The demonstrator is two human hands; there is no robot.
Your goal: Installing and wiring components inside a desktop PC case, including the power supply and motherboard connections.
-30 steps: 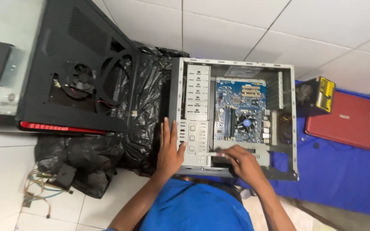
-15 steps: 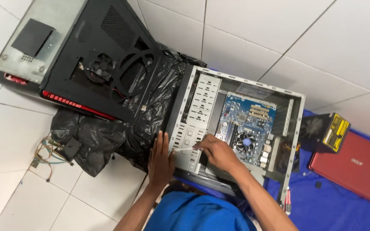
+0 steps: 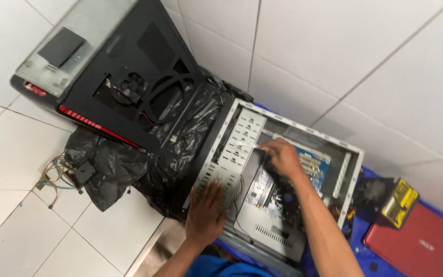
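An open grey computer case (image 3: 352,169) lies on its side on the floor, its blue motherboard (image 3: 311,172) facing up. My left hand (image 3: 206,211) rests flat, fingers spread, on the perforated metal drive cage (image 3: 234,149) at the case's left side. My right hand (image 3: 284,156) reaches into the case above the motherboard. It pinches a thin light-coloured tool (image 3: 247,145) whose tip points left at the drive cage. What kind of tool it is I cannot make out.
A black computer case with red trim (image 3: 119,87) lies at upper left, partly on a crumpled black plastic bag (image 3: 124,164). Loose wires (image 3: 57,173) sit to its left. At right are a black power supply with a yellow label (image 3: 393,197) and a red laptop (image 3: 421,246) on a blue mat (image 3: 362,246).
My right hand has moved from the case's near edge deeper inside, up toward the drive cage, now holding the thin tool. My left hand stays on the cage. The view has turned.
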